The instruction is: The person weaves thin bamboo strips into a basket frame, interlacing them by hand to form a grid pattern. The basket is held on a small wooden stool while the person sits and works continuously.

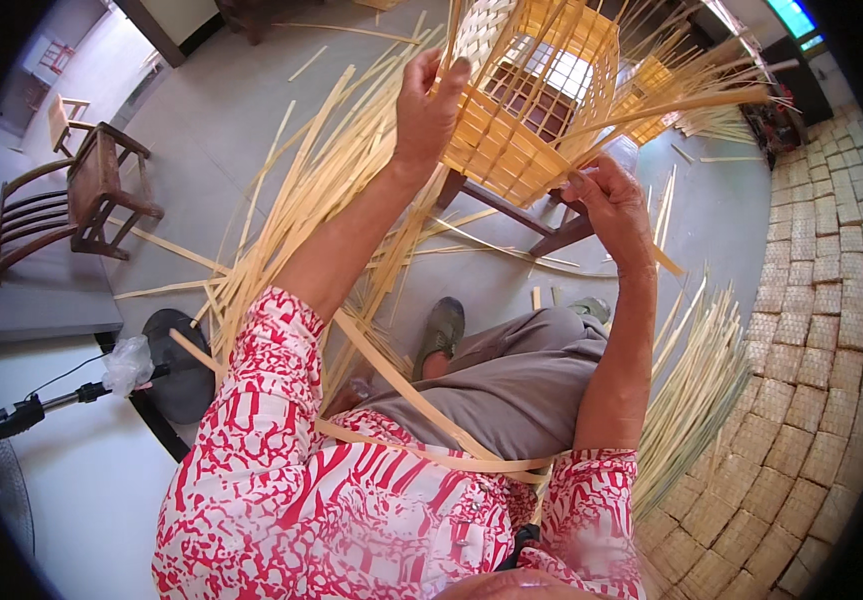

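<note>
An open-weave basket of yellow bamboo strips [501, 140], with long loose ends sticking out, rests tilted on a dark wooden stand [556, 240]. My left hand [421, 115] grips its left side, thumb up along the upright strips. At the basket's lower right corner, my right hand [606, 200] has fingers bent and pinched on a strip; its far end is hard to follow. A long pale strip [401, 385] curves across my lap and shirt front.
Loose strips [311, 180] lie heaped left of the stand, more [691, 400] at right. A wooden chair [91, 200] stands left, a fan base [176, 365] lower left. Stacked woven pieces [811, 330] line the right edge. Another yellow basket [651, 85] sits behind.
</note>
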The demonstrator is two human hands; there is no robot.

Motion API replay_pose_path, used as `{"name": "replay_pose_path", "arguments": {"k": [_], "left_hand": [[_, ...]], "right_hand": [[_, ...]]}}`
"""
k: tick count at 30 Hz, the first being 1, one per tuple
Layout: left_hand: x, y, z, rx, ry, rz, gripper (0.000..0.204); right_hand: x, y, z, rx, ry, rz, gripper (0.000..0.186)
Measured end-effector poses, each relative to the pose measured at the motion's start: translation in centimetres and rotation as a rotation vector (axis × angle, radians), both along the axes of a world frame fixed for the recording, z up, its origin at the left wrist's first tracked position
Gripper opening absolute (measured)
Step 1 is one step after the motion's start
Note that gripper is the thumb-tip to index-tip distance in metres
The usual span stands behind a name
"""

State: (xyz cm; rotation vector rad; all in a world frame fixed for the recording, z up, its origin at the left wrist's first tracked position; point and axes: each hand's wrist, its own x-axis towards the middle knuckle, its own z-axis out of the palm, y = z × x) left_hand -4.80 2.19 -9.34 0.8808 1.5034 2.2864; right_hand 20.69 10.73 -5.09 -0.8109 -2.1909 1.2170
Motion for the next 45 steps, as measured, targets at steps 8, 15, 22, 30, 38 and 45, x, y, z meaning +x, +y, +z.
{"name": "replay_pose_path", "arguments": {"k": [8,15,22,30,38,45], "left_hand": [[1.1,5.1,-1.1,0.100,0.003,-0.170,0.046],[2.6,5.2,0.5,0.023,0.038,-0.141,0.030],[3.3,4.4,0.4,0.079,0.109,0.172,0.025],[6.8,0.9,4.5,-0.030,0.763,-0.344,0.024],[7.7,2.4,6.1,-0.181,0.642,-0.439,0.007],[9.4,1.6,5.6,-0.126,0.534,-0.227,0.007]], "right_hand": [[1.3,-0.8,1.1,-0.133,0.085,-0.055,0.008],[2.2,-1.5,2.2,-0.087,0.049,-0.104,0.008],[2.1,-0.8,1.4,-0.111,0.076,-0.127,0.007],[2.5,0.0,1.1,-0.144,0.030,-0.100,0.024],[1.9,0.3,1.1,-0.079,-0.070,-0.136,0.021],[2.1,0.6,-0.2,-0.157,0.019,-0.143,0.013]]}}
